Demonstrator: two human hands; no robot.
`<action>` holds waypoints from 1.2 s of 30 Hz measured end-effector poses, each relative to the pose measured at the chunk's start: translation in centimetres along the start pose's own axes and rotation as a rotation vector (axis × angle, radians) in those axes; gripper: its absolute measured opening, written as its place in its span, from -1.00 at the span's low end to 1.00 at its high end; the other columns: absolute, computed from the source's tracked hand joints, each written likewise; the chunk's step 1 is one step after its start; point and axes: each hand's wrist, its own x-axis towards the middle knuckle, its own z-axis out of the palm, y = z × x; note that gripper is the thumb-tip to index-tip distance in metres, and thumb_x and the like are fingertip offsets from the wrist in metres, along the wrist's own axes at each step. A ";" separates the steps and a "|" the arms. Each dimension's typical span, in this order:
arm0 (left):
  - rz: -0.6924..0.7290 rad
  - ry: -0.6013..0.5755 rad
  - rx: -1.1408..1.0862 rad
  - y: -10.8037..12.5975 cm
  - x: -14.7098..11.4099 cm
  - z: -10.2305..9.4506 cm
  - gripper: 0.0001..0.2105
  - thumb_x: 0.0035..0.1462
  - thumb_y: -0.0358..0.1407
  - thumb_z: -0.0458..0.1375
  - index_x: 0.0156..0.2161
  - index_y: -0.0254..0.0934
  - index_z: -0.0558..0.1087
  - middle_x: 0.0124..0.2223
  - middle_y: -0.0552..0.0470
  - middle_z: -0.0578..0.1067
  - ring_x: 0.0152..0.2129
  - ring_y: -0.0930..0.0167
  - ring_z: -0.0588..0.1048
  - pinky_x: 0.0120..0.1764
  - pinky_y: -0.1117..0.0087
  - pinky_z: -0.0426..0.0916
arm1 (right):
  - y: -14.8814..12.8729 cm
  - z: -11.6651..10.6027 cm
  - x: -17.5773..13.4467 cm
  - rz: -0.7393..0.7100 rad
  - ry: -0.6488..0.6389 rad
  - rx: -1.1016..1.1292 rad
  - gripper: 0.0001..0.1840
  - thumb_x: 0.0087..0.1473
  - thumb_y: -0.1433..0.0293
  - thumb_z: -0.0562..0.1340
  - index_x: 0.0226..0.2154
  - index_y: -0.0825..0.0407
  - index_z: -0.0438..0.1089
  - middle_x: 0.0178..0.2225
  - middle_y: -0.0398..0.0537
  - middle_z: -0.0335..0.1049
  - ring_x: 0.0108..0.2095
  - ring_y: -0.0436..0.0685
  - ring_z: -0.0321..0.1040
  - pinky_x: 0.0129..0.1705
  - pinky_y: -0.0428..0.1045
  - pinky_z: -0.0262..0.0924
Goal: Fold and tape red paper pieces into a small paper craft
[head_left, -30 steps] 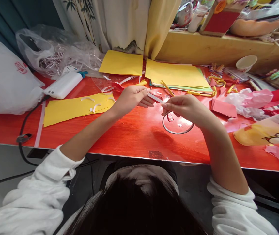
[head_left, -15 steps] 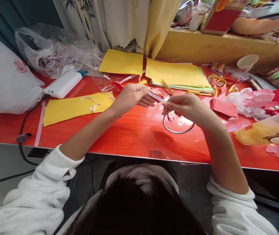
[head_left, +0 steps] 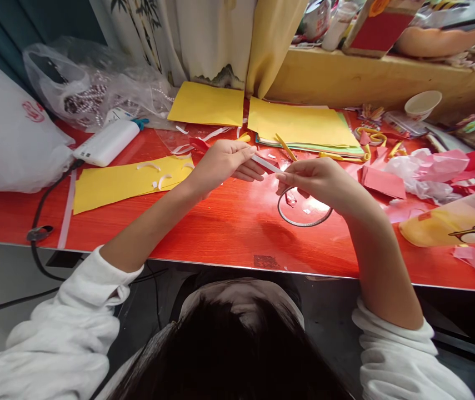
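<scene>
My left hand pinches one end of a narrow white strip between thumb and fingers, above the red table. The other end is pinched by my right hand, so the strip spans the gap at a slant. Below my right hand hangs a thin dark ring; its upper part is hidden, and I cannot tell how it is held. Small red and white scraps lie on the table under it. Just beyond the hands, a yellow-handled tool lies by a stack of yellow sheets.
Yellow sheets with curled white offcuts lie left, near a white power bank and plastic bags. On the right are crumpled pink paper, a drink cup on its side and a paper cup.
Almost nothing differs. Both hands keep their pinch on the white strip, and the view has shifted very slightly.
</scene>
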 end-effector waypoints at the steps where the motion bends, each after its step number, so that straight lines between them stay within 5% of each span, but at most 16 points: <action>1: 0.001 -0.005 0.004 0.0 0.0 0.0 -0.76 0.18 -0.28 0.02 -0.25 -0.41 0.48 -0.33 -0.12 0.58 -0.26 0.31 0.57 -0.18 0.31 0.50 | 0.0 0.0 0.0 -0.004 -0.001 0.000 -0.57 0.04 -0.01 0.13 -0.50 -0.03 0.44 -0.43 -0.02 0.47 -0.46 0.05 0.31 -0.45 0.06 0.13; 36: 0.005 -0.034 0.031 0.6 -0.2 -0.4 -0.78 0.17 -0.29 0.01 -0.31 -0.38 0.46 -0.37 -0.04 0.58 -0.26 0.33 0.57 -0.22 0.33 0.50 | 0.4 -0.1 0.0 -0.009 -0.011 -0.010 -0.53 0.03 -0.06 0.11 -0.47 -0.03 0.44 -0.39 -0.05 0.47 -0.53 -0.02 0.18 -0.49 0.02 0.07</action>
